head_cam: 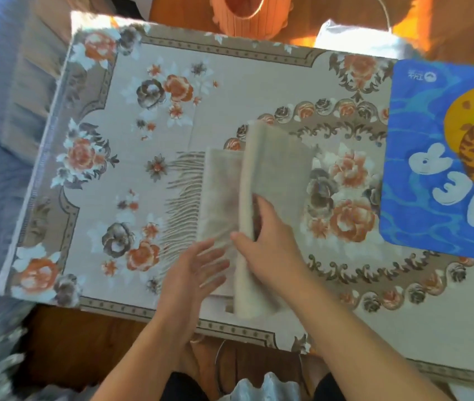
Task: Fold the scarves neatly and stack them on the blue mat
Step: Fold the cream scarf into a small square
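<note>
Gripping a raised fold of the beige scarf (276, 175), the right hand (270, 241) pinches it near the desk's (91, 290) front edge. The left hand (192, 273) lies beside it, fingers spread flat on the lower layer. The blue mat (415, 175) sits off right, nothing stacked there.

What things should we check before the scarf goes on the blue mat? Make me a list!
1. Right hand grips the folded beige scarf: ok.
2. Left hand free to help, open with fingers spread beside the scarf: ok.
3. Fold finished: not ok, the fringe and a lower layer stick out to the left.
4. Blue mat has bare room: ok for the part in view; its right side is out of frame.
5. Scarf on the mat: not ok, it lies on the flowered tablecloth.
</note>
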{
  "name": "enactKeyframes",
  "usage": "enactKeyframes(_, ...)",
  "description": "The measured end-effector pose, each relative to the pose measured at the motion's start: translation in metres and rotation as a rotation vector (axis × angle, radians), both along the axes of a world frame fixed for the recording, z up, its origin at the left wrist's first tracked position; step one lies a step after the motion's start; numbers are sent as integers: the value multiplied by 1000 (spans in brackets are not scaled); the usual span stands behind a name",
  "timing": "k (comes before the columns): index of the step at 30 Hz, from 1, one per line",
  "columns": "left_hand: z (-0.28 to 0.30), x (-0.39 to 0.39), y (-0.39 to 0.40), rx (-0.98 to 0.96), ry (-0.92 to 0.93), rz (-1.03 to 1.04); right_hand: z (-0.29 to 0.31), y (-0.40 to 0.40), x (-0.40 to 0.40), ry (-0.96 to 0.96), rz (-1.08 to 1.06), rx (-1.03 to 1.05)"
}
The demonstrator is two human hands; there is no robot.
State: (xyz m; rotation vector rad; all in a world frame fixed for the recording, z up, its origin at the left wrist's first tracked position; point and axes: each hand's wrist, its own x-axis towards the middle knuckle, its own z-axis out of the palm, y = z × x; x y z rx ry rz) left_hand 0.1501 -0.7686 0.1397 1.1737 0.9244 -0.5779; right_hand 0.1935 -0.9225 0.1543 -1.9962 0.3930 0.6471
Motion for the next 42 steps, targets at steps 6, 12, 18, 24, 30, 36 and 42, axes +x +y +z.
enactKeyframes(6,-36,-19,30,350,45,-361,-60,46,-13,-23,96,-161)
enactKeyframes(12,-29,-3,22,530,-184,-482,-70,-10,-25,-220,216,-597)
enactKeyframes(18,-38,-12,35,989,-135,-961,-81,-11,-23,-312,381,-647)
enactKeyframes(24,-53,-9,50,1199,-1059,-1404,-78,-32,-55,-635,531,-578)
enactKeyframes(30,-82,18,64,1057,-962,-2213,-100,-57,-91,-299,1088,-665)
enactKeyframes(36,-100,-7,52,1172,-1020,-2056,-110,-52,-97,-473,978,-684)
enactKeyframes(42,-96,-26,34,1241,-973,-1911,-109,-38,-97,-478,955,-769)
